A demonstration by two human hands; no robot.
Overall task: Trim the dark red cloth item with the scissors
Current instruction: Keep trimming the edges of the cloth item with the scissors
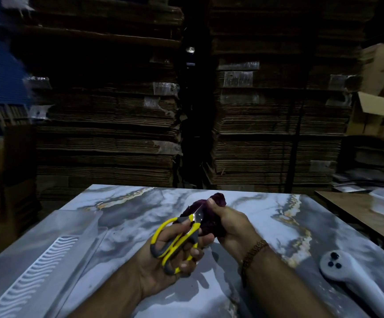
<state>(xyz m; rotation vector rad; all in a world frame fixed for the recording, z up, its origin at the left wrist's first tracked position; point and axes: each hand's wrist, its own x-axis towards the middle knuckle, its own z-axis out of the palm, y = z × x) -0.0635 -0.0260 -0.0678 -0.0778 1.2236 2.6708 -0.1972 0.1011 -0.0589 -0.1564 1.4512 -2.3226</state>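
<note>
The right hand (230, 222) is gripping the cloth (209, 216) in a closed fist, holding it above the table (266, 216). The left hand (175, 251) is working the scissors (179, 235), fingers through the loops, blades slightly parted and pointing up-right into the cloth's left edge, just beside the right thumb. Both forearms are converging from below.

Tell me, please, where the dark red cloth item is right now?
In the head view, the dark red cloth item is held in the right hand above the marbled table, just right of the scissors.
</note>
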